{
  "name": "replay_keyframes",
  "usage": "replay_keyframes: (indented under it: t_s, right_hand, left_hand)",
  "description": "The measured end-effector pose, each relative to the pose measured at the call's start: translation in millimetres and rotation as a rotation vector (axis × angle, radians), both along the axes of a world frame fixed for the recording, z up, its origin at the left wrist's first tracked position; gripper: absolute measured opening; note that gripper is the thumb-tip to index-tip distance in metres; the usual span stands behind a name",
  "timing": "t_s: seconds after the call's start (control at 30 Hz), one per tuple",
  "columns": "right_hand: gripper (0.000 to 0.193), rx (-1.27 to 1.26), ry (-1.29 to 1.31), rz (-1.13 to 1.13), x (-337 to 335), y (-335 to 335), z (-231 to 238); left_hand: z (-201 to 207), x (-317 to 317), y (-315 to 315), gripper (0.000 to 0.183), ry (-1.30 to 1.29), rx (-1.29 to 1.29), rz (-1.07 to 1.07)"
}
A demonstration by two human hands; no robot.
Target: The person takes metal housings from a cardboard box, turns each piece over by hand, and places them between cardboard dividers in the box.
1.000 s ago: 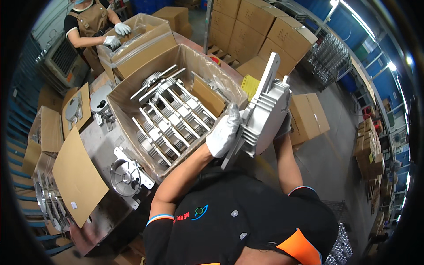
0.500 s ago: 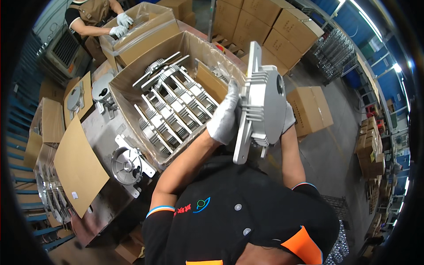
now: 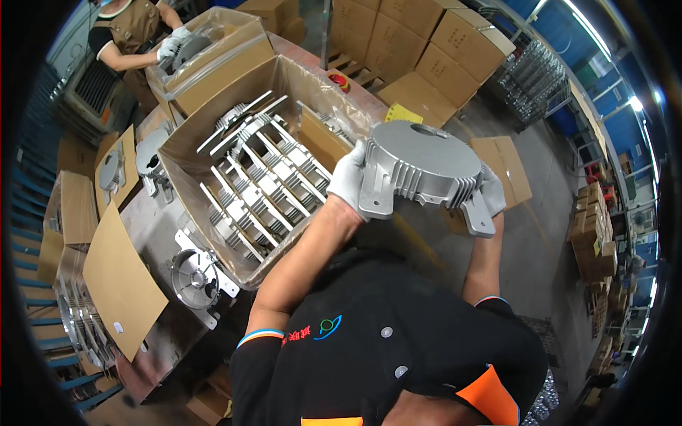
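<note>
Between my two gloved hands I hold up a round, finned grey metal housing [image 3: 426, 160] with flat mounting feet and a notch in its disc face. My left hand [image 3: 348, 174] grips its left side by a foot. My right hand [image 3: 491, 190] is closed on the right side, partly hidden behind the fins and the other foot. To the left, a large carton [image 3: 284, 266] lined with clear plastic holds several similar housings [image 3: 273, 167] standing in rows. A cardboard divider [image 3: 320, 138] stands among them.
A single housing [image 3: 195, 278] lies on the table, beside a cardboard sheet [image 3: 124, 284]. Across the table a co-worker's gloved hands [image 3: 170, 46] hold another housing over a second carton [image 3: 220, 71]. Stacked cartons [image 3: 405, 42] stand behind; one carton [image 3: 504, 167] sits on the floor at right.
The housing has been turned from edge-on to nearly level, its disc face now upward, still in both my hands. The co-worker's hands now have a housing in them.
</note>
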State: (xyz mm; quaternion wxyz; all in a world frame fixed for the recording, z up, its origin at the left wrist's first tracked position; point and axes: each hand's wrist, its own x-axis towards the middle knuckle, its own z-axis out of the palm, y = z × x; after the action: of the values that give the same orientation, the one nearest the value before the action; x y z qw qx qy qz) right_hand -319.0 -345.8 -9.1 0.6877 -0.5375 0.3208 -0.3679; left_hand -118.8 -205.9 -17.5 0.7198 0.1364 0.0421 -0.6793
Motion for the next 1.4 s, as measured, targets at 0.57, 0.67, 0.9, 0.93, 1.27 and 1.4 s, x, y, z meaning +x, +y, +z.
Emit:
replay_keyframes:
  t_s: [0.57, 0.67, 0.9, 0.93, 1.27, 1.4]
  right_hand:
    - [0.072, 0.503, -0.897, 0.294, -8.1, 13.3, 72.8]
    - [0.084, 0.419, -0.905, 0.356, -4.6, 19.7, 76.5]
    - [0.090, 0.420, -0.795, 0.408, -5.8, 27.3, 78.7]
    - [0.085, 0.461, -0.798, 0.427, -7.7, 26.4, 77.8]
    - [0.067, 0.283, -0.482, 0.134, -30.8, 11.6, 70.7]
    - [0.038, 0.201, -0.316, -0.055, -52.8, -8.5, 39.4]
  left_hand:
    - [-32.9, -42.1, -47.5, 0.027, -0.078, 0.100, -0.176]
    - [-69.9, -44.6, -50.5, 0.035, -0.013, -0.014, -0.261]
    - [-78.2, -50.3, -55.9, 0.042, 0.560, -0.374, -0.504]
    - [-79.4, -49.5, -57.3, 0.041, 0.516, -0.352, -0.483]
    - [-80.3, -35.0, -60.6, 0.036, 0.066, -0.187, -0.185]
    - [-47.0, -28.5, -59.1, 0.035, -0.204, -0.216, -0.041]
